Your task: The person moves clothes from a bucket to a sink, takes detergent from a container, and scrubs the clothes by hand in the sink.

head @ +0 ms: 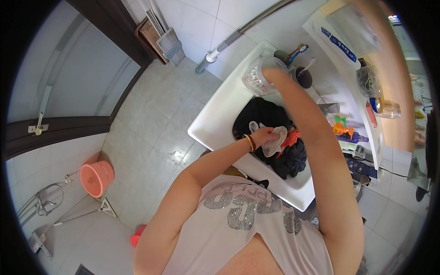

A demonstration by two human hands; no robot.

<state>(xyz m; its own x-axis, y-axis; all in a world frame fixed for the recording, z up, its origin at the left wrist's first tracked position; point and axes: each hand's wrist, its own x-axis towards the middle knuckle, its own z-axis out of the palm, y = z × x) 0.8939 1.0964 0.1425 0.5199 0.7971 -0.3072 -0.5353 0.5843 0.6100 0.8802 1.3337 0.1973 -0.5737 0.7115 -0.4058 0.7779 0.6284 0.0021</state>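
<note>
My left hand (265,135), with a beaded bracelet and a yellow band at the wrist, grips a thin whitish cloth (274,146). It is above a pile of dark clothes (263,111) in the white washbasin (220,120). A bunched orange-red cloth (291,138) lies against the whitish one. My right hand (271,75) reaches into the mouth of a clear plastic tub (256,80) at the basin's far end; its fingers are hidden or blurred, and whitish contents show through the wall.
Cups with toothbrushes (303,78) stand beside the tub. A white shelf (367,113) at right carries a toothpaste tube (340,48) and jars; bottles (350,137) stand under it. A metal pole (237,36) leans by the basin. A pink bucket (97,178) is at left.
</note>
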